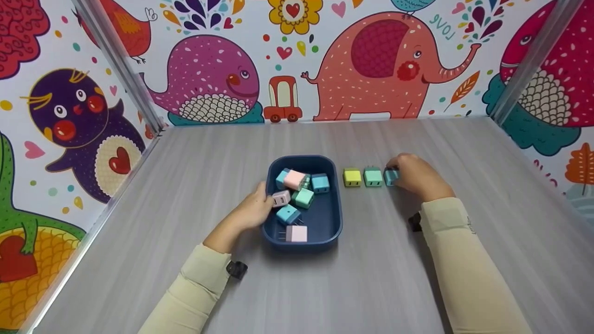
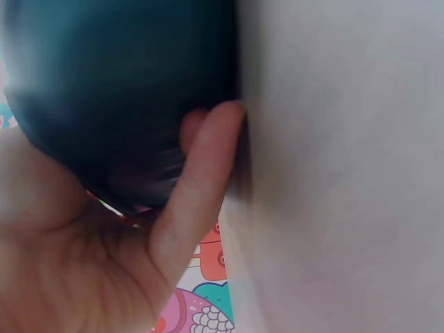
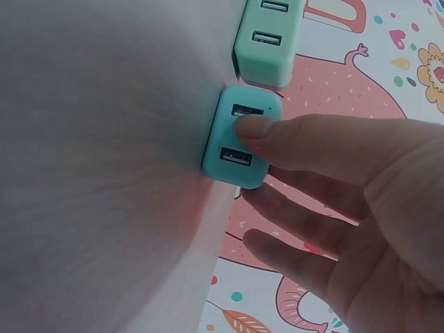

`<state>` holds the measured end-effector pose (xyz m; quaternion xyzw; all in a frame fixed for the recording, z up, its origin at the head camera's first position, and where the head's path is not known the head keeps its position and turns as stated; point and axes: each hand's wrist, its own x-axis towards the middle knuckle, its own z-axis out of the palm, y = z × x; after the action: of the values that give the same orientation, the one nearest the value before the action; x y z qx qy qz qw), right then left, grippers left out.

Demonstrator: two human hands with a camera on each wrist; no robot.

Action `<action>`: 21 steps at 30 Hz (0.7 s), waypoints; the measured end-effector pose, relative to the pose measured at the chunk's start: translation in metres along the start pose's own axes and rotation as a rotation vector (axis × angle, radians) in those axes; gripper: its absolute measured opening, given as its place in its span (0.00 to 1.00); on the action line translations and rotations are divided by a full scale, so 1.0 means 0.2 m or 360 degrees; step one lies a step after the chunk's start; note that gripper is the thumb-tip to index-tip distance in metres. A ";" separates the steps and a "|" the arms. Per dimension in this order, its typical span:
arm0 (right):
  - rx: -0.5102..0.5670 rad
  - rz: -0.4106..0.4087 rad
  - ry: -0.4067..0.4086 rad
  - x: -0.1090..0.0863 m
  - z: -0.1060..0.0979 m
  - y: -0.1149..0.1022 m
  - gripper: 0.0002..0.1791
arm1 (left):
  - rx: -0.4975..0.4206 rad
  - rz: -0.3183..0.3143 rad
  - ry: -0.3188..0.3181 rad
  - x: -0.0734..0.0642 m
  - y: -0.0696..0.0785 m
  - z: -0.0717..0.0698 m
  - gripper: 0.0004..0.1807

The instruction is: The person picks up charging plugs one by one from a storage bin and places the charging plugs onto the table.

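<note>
A dark blue bin (image 1: 328,218) holds several USB wall chargers, among them a green charger (image 1: 304,198) and a pale pink charger (image 1: 296,233). My left hand (image 1: 253,206) grips the bin's left side, its thumb at the rim; the left wrist view shows fingers against the outer wall (image 2: 132,76). Right of the bin, a yellow charger (image 1: 352,178) and a mint green charger (image 1: 372,177) stand in a row. At the row's right end, my right hand (image 1: 417,176) pinches a blue USB charger (image 3: 239,139), thumb on its two-port face. The other fingertips are partly hidden behind it.
The grey table (image 1: 371,278) carries the bin and the row. Printed panels with an elephant (image 1: 371,93) and a penguin (image 1: 83,116) stand behind and at the sides. A metal post (image 1: 125,65) rises at the back left corner, another (image 1: 529,65) at the back right.
</note>
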<state>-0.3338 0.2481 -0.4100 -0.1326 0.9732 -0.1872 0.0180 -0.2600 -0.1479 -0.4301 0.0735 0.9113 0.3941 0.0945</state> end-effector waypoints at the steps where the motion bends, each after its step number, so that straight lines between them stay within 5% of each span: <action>1: 0.0000 0.0000 0.0002 0.00 0.00 0.00 0.19 | 0.0002 -0.0002 -0.0001 0.00 0.00 0.00 0.26; 21: -0.0008 0.0038 -0.0005 0.01 0.01 0.00 0.20 | -0.0002 -0.0004 -0.0005 0.00 0.00 0.00 0.28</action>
<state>-0.3360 0.2475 -0.4120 -0.1212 0.9752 -0.1842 0.0214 -0.2604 -0.1486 -0.4306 0.0730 0.9109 0.3945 0.0965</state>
